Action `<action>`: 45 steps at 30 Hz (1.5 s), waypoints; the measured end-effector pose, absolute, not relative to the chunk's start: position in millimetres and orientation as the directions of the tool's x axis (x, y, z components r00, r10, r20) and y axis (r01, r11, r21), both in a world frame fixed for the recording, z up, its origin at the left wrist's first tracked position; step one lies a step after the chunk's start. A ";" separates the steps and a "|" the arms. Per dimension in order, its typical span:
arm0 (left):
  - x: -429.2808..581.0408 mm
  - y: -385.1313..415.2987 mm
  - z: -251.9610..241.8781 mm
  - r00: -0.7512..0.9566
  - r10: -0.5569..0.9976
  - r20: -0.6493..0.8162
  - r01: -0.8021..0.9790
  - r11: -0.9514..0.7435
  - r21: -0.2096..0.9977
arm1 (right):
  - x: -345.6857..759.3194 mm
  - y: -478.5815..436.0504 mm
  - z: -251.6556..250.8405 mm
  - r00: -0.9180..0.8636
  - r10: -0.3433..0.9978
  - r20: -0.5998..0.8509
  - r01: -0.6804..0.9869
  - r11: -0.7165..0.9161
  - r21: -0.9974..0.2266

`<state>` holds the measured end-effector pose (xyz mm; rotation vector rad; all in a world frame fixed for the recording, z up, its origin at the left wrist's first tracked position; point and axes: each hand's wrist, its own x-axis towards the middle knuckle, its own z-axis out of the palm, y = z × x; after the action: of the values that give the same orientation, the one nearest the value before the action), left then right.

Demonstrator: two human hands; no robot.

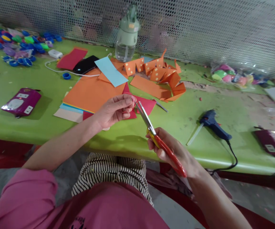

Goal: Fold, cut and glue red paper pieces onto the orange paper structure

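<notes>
My left hand pinches a piece of red paper above the green table's front edge. My right hand grips red-handled scissors, whose blades point up-left and meet the red paper's edge beside my left fingertips. Under and behind the red paper lies a stack of orange sheets, with a light blue strip on top.
Folded orange strips with white squares lie at the centre back, behind them a pale green water bottle. A blue glue gun with cable lies at the right. Bottle caps, a black phone and purple packets are at the left.
</notes>
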<state>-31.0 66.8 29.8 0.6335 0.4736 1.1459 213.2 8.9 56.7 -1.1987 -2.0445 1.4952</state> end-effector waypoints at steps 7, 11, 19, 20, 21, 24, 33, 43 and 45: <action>-30.8 66.8 29.8 0.365 0.931 -0.011 -0.701 0.282 0.655 | 213.1 8.3 58.1 -0.577 0.786 -0.222 0.443 0.072 -0.894; -31.1 67.3 28.9 0.375 0.927 0.012 -0.703 0.276 0.656 | 212.4 8.5 58.7 -0.576 0.788 -0.219 0.452 0.084 -0.888; -30.6 65.6 27.3 0.333 0.943 0.007 -0.632 0.218 0.744 | 209.2 7.7 63.0 -0.589 0.777 -0.221 0.426 0.066 -0.902; -30.5 65.0 27.1 0.319 0.948 0.013 -0.603 0.193 0.774 | 208.5 7.1 64.0 -0.593 0.773 -0.225 0.415 0.053 -0.908; -30.4 64.4 27.0 0.303 0.953 0.022 -0.573 0.164 0.803 | 208.0 6.4 64.9 -0.593 0.772 -0.228 0.404 0.041 -0.914; -29.9 62.9 27.1 0.248 0.966 0.071 -0.489 0.062 0.870 | 208.1 4.8 65.7 -0.577 0.784 -0.229 0.392 0.020 -0.920; -30.2 64.6 26.4 0.210 0.969 0.128 -0.403 -0.034 0.915 | 221.7 -7.7 60.6 -0.453 0.875 -0.172 0.243 -0.065 -0.968; -32.0 62.3 24.7 0.247 0.966 -0.078 -0.384 0.172 0.907 | 236.0 13.1 61.1 -0.294 0.954 -0.061 0.565 0.122 -0.816; -31.4 62.0 25.4 0.240 0.969 -0.054 -0.390 0.147 0.909 | 234.5 15.4 60.3 -0.272 0.962 -0.020 0.678 0.177 -0.713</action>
<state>-31.4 62.0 25.4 0.9286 0.7910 1.1410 234.5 15.4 60.3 -1.5425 -2.0209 0.8651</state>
